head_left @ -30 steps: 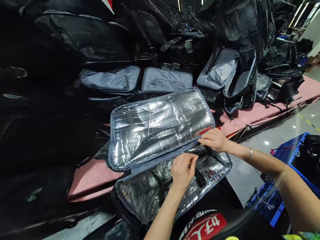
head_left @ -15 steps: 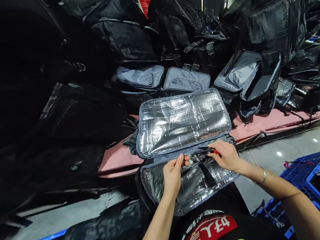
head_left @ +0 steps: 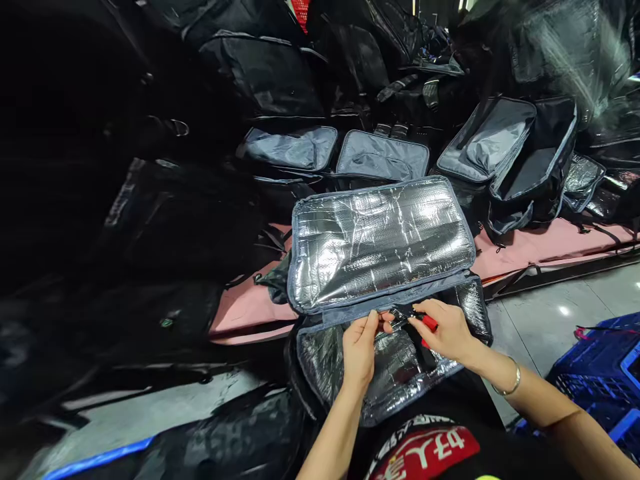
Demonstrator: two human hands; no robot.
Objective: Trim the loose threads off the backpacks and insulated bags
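Observation:
An insulated bag (head_left: 383, 240) with a shiny silver lining lies unfolded before me, its lid laid back and its lower part nearest my body. My right hand (head_left: 447, 333) grips a pair of small scissors (head_left: 429, 324) with red handles and dark blades pointing left. Close to the blade tips, my left hand (head_left: 360, 347) is closed in a pinch just below the grey-trimmed seam between lid and body. What its fingertips hold is too small to make out. A black strap crosses the lining under my right hand.
Dark bags with grey linings (head_left: 384, 157) stand open behind, with more black bags piled above and at left. Pink material (head_left: 555, 243) runs beneath them. A blue plastic crate (head_left: 590, 367) sits on the pale floor (head_left: 565, 293) at right.
The scissors in my right hand have moved left and lower, so their blades now meet the fingertips of my left hand. The whole view has shifted slightly.

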